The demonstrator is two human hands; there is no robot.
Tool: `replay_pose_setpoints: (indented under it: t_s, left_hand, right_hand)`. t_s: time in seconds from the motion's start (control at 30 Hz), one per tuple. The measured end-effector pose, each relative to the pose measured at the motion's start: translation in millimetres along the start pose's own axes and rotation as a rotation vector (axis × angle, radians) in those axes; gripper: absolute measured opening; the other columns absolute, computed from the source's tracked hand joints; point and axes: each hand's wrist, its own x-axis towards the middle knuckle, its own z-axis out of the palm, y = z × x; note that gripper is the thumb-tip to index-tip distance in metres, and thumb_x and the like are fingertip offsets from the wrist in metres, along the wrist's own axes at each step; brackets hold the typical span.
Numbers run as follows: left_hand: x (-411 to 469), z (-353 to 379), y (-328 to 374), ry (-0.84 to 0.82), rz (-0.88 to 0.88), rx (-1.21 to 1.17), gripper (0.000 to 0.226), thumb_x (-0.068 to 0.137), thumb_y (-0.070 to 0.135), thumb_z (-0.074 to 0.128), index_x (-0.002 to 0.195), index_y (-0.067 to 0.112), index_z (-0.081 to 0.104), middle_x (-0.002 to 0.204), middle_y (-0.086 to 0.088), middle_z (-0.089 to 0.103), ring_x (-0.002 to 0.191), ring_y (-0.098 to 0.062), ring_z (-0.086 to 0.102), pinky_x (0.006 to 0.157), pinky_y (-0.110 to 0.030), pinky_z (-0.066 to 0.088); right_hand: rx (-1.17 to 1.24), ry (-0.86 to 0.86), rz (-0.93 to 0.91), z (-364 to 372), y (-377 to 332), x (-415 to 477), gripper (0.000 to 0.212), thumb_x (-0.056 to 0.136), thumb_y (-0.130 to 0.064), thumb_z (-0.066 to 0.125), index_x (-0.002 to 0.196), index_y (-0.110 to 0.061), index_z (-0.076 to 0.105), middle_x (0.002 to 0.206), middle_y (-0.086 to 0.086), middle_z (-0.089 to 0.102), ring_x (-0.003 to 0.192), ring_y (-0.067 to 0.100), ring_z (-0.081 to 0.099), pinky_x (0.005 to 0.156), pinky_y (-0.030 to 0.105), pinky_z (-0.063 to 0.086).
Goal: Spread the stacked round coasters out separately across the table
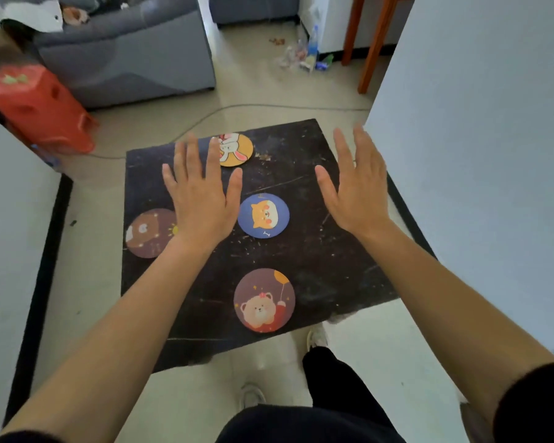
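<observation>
Head view shows four coasters lying apart on the table (317, 251): rabbit (237, 150), dog (263, 215), brown (149, 233), bear (264, 300). No stack visible. Left hand (202, 203) and right hand (355, 190) hover flat, empty. Looks done.

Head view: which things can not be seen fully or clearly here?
- Brown bear coaster: right part hidden by the left hand.
- Rabbit coaster: left edge hidden by that hand's fingers.
- Red stool: blurred.
- Floor litter: too small to identify.

No readable text anywhere (coasters (263, 215) bear cartoon animals only).
</observation>
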Motion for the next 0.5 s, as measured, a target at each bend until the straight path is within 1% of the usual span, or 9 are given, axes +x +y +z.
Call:
replay_pose_setpoints:
  t_s: [0.07,0.17,0.27,0.37,0.5]
  left_hand:
    - [3.6,-0.3,14.4,-0.014,0.043,-0.001,0.064,0.099,0.052,0.026,0.152,0.017,0.027,0.164,-0.018,0.014,0.151,-0.038,0.011,0.118,-0.061,0.009]
    - [-4.3,11.7,36.2,-0.075,0.086,-0.001,0.066,0.098,0.053,0.025,0.153,0.016,0.025,0.164,-0.018,0.013,0.152,-0.038,0.01,0.118,-0.064,0.011]
    - [-14.0,25.9,61.2,-0.115,0.108,0.005,0.066,0.098,0.054,0.024,0.153,0.017,0.023,0.165,-0.017,0.012,0.152,-0.037,0.008,0.118,-0.064,0.011]
    - [-15.2,38.3,90.9,-0.127,0.128,0.039,0.067,0.098,0.054,0.023,0.154,0.017,0.023,0.164,-0.018,0.013,0.152,-0.038,0.009,0.118,-0.064,0.01]
    - [-9.2,65.5,141.3,-0.149,0.096,0.08,0.067,0.099,0.055,0.021,0.155,0.019,0.019,0.166,-0.014,0.008,0.153,-0.035,0.004,0.119,-0.061,0.006]
  right_hand:
    - [-0.056,0.027,0.009,-13.9,10.7,-3.6,0.066,0.101,-0.056,0.035,0.157,-0.025,0.022,0.167,0.013,0.016,0.152,0.033,0.021,0.122,0.048,0.019]
    - [-0.105,-0.004,0.033,-21.7,30.1,-18.6,0.068,0.1,-0.059,0.035,0.158,-0.026,0.02,0.167,0.012,0.013,0.154,0.032,0.016,0.122,0.043,0.006]
    - [-0.145,-0.029,0.045,-22.8,57.8,-30.7,0.07,0.099,-0.061,0.035,0.158,-0.027,0.019,0.168,0.011,0.011,0.154,0.033,0.014,0.121,0.042,0.002]
    - [-0.158,-0.054,0.042,-18.3,92.5,-28.4,0.071,0.099,-0.063,0.033,0.158,-0.027,0.018,0.168,0.012,0.01,0.154,0.035,0.014,0.121,0.044,0.002]
    - [-0.13,-0.079,0.035,-5.1,152.7,-10.0,0.074,0.098,-0.066,0.028,0.159,-0.027,0.015,0.168,0.012,0.008,0.154,0.036,0.013,0.124,0.052,0.01]
